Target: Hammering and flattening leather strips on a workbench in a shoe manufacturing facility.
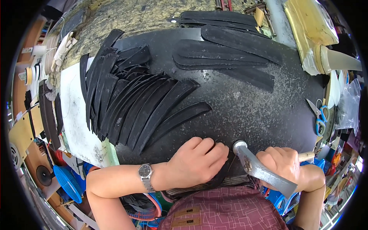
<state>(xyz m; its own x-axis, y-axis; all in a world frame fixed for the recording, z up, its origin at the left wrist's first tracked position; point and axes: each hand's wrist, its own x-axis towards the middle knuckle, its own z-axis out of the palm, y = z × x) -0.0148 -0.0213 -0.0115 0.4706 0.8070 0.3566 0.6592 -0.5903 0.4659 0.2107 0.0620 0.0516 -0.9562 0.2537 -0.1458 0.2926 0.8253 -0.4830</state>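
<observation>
A hammer [260,168] is gripped in the right hand [281,163], the fingers wrapped fully round the wooden handle; its round steel face is set down on the black slab [245,103] at about 10 o'clock from that fist, the head's long axis running from 10 to 4 o'clock. The left hand [197,159] is curled, knuckles up, and pressed flat onto a dark leather strip [222,174] at the slab's near edge; whether the strip is pinched or only held down cannot be told. The hammer face is seen just beside the left fingertips [222,147], at 3 o'clock from them, so the left hand is the nearer to the strip. A fan of curved black strips [134,103] is laid at 10 o'clock on the slab, a second group [226,53] at 12 o'clock; blue-handled scissors [320,115] are left at 3 o'clock; a cluttered workshop is glimpsed round the bench.
</observation>
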